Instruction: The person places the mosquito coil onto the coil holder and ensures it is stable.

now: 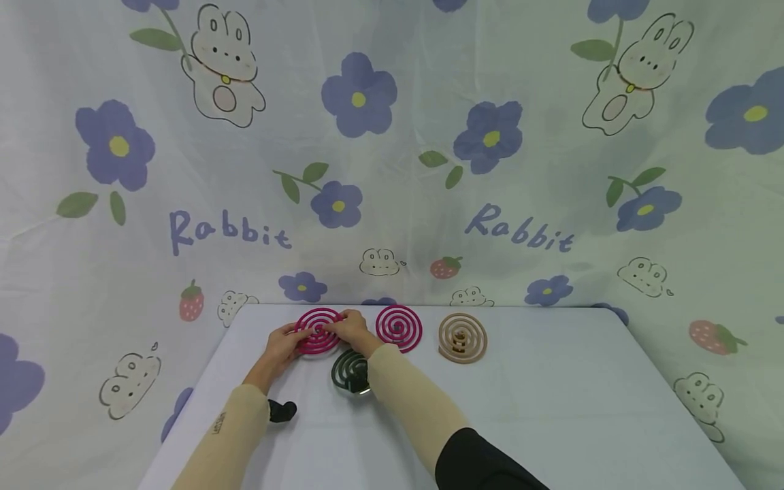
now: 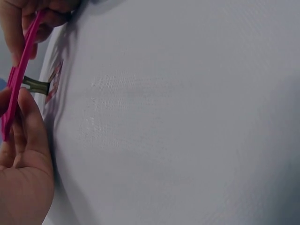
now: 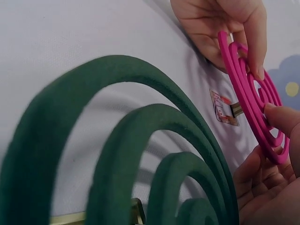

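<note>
Both hands hold a pink mosquito coil [image 1: 318,310] tilted on edge above the table. My left hand [image 1: 283,346] pinches its left side between thumb and fingers. My right hand [image 1: 354,329] grips the opposite side, its thumb reaching over the rings, as the right wrist view shows. At the coil's middle is a small metal stand [image 3: 238,110], rising from a printed base [image 3: 222,108] on the table; whether coil and stand are joined I cannot tell. Under the right forearm stands a green coil [image 1: 336,371], partly hidden by the arm and large in the right wrist view.
A second pink coil [image 1: 399,327] stands to the right of the hands, and a tan coil [image 1: 471,338] on a gold-coloured stand is farther right. All are on a white table [image 1: 582,395], before a patterned cloth [image 1: 416,224] hanging behind its far edge.
</note>
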{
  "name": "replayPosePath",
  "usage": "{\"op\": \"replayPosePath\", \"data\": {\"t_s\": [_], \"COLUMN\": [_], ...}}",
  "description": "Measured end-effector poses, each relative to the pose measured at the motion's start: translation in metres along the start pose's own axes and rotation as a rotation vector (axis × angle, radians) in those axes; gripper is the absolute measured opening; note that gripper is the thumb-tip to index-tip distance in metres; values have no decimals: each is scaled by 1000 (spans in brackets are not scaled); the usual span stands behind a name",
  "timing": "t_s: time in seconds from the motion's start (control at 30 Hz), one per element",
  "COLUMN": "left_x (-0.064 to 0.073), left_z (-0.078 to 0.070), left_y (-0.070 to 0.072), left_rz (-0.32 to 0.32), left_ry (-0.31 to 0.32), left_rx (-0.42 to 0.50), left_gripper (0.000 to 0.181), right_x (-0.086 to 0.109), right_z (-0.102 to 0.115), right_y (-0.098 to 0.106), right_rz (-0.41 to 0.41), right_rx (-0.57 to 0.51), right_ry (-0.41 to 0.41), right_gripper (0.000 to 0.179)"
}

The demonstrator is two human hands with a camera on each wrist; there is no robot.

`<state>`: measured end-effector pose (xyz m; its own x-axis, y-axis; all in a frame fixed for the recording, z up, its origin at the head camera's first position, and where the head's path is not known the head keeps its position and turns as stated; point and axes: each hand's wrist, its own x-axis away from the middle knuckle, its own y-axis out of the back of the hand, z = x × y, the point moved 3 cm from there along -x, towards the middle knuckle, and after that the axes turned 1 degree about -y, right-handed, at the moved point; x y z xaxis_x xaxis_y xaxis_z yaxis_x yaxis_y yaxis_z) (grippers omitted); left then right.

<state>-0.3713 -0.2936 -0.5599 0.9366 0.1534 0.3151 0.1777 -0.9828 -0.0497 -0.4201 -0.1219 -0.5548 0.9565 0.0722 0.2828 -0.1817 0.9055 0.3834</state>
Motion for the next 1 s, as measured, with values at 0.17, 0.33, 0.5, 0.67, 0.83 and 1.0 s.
{"op": "replayPosePath", "data": {"t_s": [0.17, 0.33, 0.5, 0.67, 0.83, 1.0], "left_x": [2, 2, 1, 3, 4, 5], "left_z": [0, 2, 4, 5, 6, 4], "left_y": [0, 0, 0, 1, 2, 3], "left_rz": [-4, -10, -24, -27, -30, -12], "left_ry": [-2, -15, -10, 0, 17, 8], "left_rx": [2, -3, -9, -42, -70, -72], "left_gripper": [58, 53, 48, 50, 53, 54], "right_x": [-1, -1, 1, 6, 9, 12], "right_z": [-1, 0, 0, -1, 0, 4], "right_y": [0, 1, 1, 1, 2, 4], "right_rz": [7, 5, 12, 8, 14, 26], "right_rx": [1, 20, 35, 39, 57, 61], "right_ry": [-2, 17, 14, 12, 12, 32], "right_gripper": [38, 37, 34, 33, 34, 36]}}
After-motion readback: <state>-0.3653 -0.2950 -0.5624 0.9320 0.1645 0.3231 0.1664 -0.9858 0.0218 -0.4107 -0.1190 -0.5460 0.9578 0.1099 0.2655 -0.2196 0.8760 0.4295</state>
